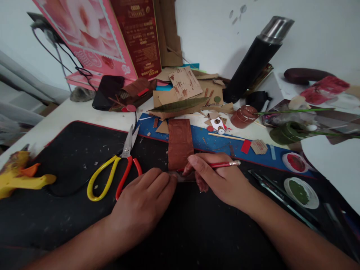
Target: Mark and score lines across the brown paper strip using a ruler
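Observation:
A brown-painted strip (180, 142), probably cardboard, lies upright in front of me on the black mat. My right hand (222, 178) is closed around a red pencil (222, 164), its tip low at the strip's near end and its eraser pointing right. Paint stains mark the right fingertips. My left hand (146, 198) is closed, its knuckles up, beside the strip's near end. From its fingertips a narrow see-through strip (187, 178) runs toward the right hand; the fingers hide most of it. Scissors (126, 150) with yellow and red handles rest open just beyond the left hand.
A yellow glue gun (22, 178) lies at far left. Cardboard scraps (185, 84) and a dark phone (108, 92) are behind. A black flask (255, 60), a brown paint jar (244, 116), a green paint lid (301, 193) and a cutter knife (281, 198) stand or lie right.

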A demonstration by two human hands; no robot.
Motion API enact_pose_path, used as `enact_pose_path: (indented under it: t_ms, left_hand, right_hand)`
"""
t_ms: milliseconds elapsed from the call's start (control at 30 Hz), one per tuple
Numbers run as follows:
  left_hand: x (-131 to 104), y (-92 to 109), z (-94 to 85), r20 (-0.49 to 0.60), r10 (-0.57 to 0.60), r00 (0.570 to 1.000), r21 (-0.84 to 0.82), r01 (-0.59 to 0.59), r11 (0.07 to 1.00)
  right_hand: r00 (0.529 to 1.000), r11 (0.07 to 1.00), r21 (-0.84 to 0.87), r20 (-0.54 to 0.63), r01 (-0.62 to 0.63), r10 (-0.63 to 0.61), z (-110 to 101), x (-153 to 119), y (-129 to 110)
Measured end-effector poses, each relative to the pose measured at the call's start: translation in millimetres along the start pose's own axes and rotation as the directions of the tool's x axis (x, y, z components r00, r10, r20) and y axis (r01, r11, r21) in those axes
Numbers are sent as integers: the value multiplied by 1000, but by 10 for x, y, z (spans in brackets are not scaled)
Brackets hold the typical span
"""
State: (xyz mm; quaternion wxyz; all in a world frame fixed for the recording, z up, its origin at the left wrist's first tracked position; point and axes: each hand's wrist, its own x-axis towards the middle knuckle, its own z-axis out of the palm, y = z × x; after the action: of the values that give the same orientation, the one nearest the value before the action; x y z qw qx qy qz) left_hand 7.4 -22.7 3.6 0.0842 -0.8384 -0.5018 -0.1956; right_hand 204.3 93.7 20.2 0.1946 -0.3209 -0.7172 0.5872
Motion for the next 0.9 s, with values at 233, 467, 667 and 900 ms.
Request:
enact_pose_path:
  t_ms: [233,467,667,900]
  left_hand:
    - [2,3,1,1,-3,1000,13,3,1000]
    - [-2,-12,-4,28,-3,1000,3,3,1000]
    - [-16,-11,6,28,-1,1000,4,1,1000]
    - [-9,-18,1,24,2,1000,-7,-1,1000]
  right_hand:
    - [999,998,-50,33,40,-39,1,-11,-32]
    - [999,994,-102,-10,30,-32,-9,-10,-62]
    - [999,991,-133,-41,16,-22,-63,-1,-87]
    - [998,978,-206,-63,4,-18,-142,0,-143]
